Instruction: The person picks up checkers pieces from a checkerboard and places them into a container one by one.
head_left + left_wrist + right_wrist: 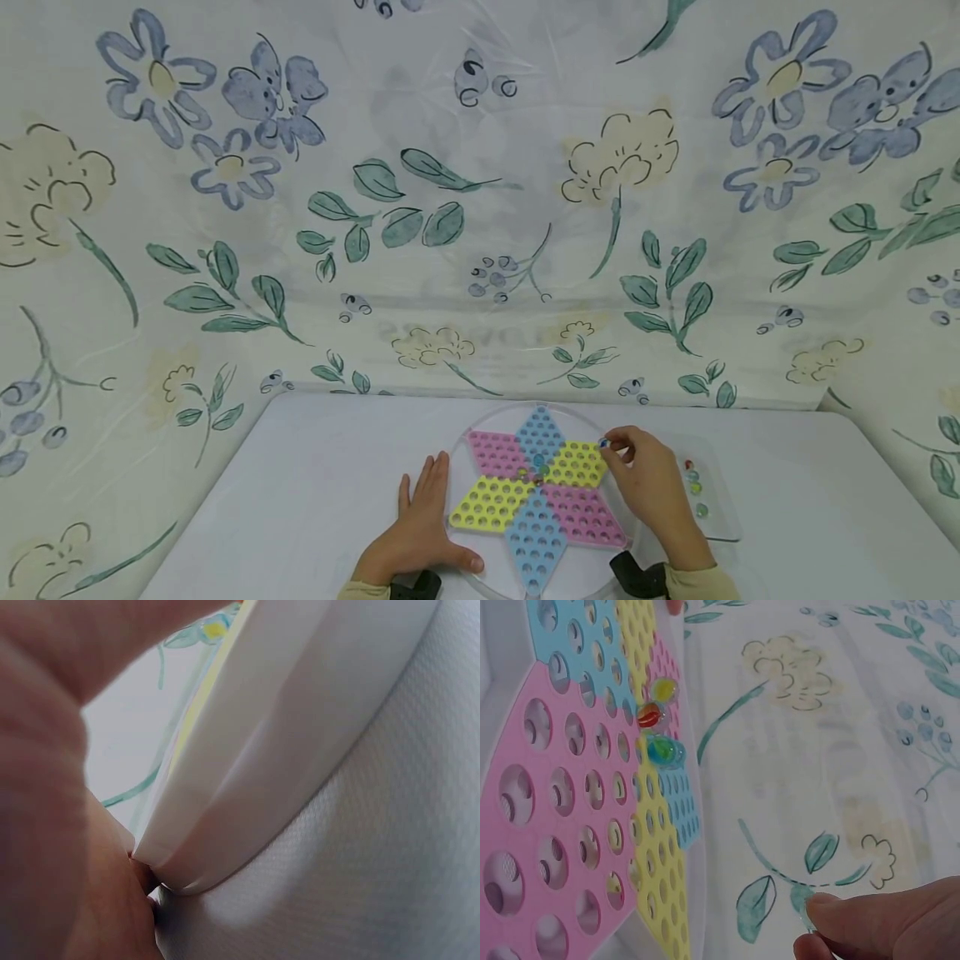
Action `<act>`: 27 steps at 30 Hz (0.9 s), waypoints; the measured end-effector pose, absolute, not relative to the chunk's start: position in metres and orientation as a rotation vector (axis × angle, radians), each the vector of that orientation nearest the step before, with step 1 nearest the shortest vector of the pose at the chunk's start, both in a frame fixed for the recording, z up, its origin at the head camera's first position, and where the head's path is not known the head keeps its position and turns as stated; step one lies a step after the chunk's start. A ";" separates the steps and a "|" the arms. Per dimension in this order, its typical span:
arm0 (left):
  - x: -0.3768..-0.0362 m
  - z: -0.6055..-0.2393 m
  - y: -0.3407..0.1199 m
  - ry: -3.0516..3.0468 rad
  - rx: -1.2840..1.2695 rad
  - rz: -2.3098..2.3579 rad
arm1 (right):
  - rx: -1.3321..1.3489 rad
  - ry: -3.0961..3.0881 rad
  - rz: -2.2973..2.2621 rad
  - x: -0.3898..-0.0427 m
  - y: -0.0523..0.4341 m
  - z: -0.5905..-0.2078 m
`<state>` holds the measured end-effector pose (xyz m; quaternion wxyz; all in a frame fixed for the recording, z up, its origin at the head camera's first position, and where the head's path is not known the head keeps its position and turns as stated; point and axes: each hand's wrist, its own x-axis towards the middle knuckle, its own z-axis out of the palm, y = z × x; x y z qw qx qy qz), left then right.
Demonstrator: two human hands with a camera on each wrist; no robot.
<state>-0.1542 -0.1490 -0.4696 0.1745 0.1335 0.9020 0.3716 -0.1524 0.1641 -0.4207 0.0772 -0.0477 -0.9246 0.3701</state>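
Marbles (537, 473) few at the board (491, 504) centre, most holes bare; your right hand (651, 487) fingers pinch another, left hand (417, 533) fingers spread beside it.

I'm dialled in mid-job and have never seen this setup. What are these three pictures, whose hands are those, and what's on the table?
No machine here: a person works with bare hands and wears three cameras. The wide picture comes from the head, looking down at a white table in front of a flowered cloth.

On the table lies a round board with a star of pink, yellow and blue holed fields. A few marbles sit at its centre. More marbles lie in a clear tray to the right.

The left hand rests flat on the table against the board's edge. Its wrist camera shows only that white rim up close.

The right hand pinches a marble over the board's upper right side. Its wrist camera looks across the board and shows the fingertips on that glassy marble.
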 end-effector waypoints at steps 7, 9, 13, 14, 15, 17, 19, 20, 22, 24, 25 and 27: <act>-0.154 -0.470 -0.149 2.552 0.367 1.051 | -0.189 -2.778 1.098 -0.153 0.169 -0.420; -0.155 -0.470 -0.150 2.550 0.368 1.053 | -0.200 -2.778 1.095 -0.154 0.171 -0.420; -0.155 -0.470 -0.150 2.550 0.370 1.056 | -0.217 -2.782 1.088 -0.154 0.174 -0.419; -0.155 -0.470 -0.150 2.551 0.369 1.056 | -0.220 -2.784 1.090 -0.154 0.175 -0.419; -0.155 -0.470 -0.150 2.552 0.369 1.055 | -0.224 -2.786 1.092 -0.154 0.176 -0.418; -0.155 -0.470 -0.150 2.555 0.369 1.053 | -0.229 -2.787 1.098 -0.155 0.177 -0.418; -0.155 -0.470 -0.150 2.555 0.369 1.052 | -0.226 -2.786 1.099 -0.156 0.179 -0.418; -0.155 -0.470 -0.150 2.555 0.369 1.052 | -0.225 -2.785 1.094 -0.156 0.180 -0.418; -0.155 -0.470 -0.150 2.554 0.370 1.049 | -0.219 -2.780 1.081 -0.156 0.183 -0.419; -0.155 -0.470 -0.150 2.552 0.372 1.050 | -0.213 -2.774 1.068 -0.156 0.185 -0.419; -0.155 -0.470 -0.150 2.552 0.372 1.049 | -0.214 -2.772 1.061 -0.156 0.186 -0.420; -0.155 -0.470 -0.150 2.553 0.370 1.051 | -0.221 -2.770 1.056 -0.156 0.188 -0.420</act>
